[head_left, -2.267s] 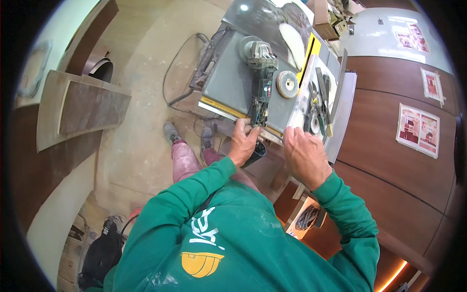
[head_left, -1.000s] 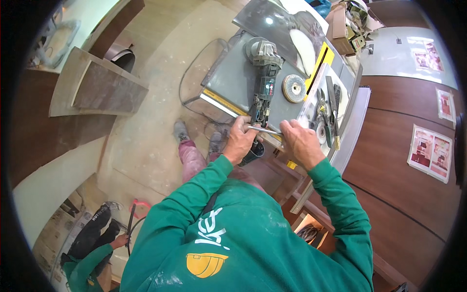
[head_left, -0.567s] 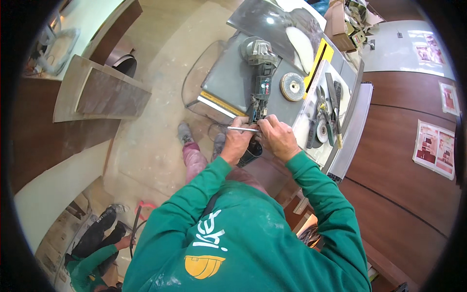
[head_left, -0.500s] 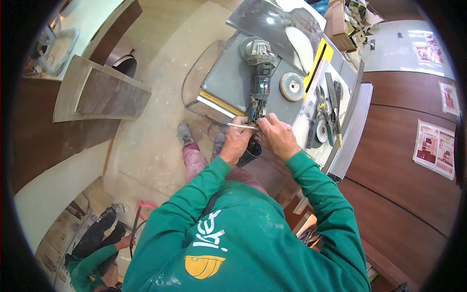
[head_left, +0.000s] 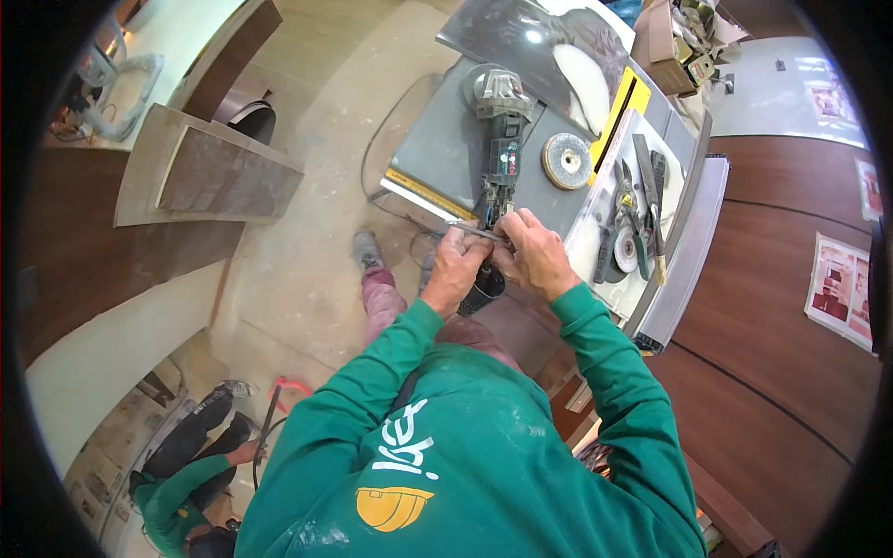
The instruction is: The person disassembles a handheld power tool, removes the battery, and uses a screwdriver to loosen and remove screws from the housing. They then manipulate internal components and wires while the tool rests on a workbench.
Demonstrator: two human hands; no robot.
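An angle grinder (head_left: 505, 139) lies on the grey work surface, its rear end stripped of its casing so the inner parts and wires show. My left hand (head_left: 454, 270) is closed just below that open end, its fingertips pinching a thin, silvery metal tool (head_left: 474, 229) whose exact kind I cannot make out. Close beside it, my right hand (head_left: 538, 256) has its fingers bent and pressed together at the grinder's rear; what they grip is hidden. Beneath both hands hangs a black hollow piece (head_left: 482, 293), perhaps the grinder's casing, partly covered by the fingers.
Right of the grinder lie a round abrasive disc (head_left: 567, 161) and a yellow slotted bar (head_left: 619, 121). Snips (head_left: 626, 205) and other hand tools rest on a white board. A dark cord (head_left: 372, 149) loops over the floor. Another person (head_left: 186, 474) crouches at lower left.
The view has shifted slightly, moving the surroundings rightward. The thin metal tool is tilted more steeply, and my fingers have shifted a little around it. The grinder stays on the work surface.
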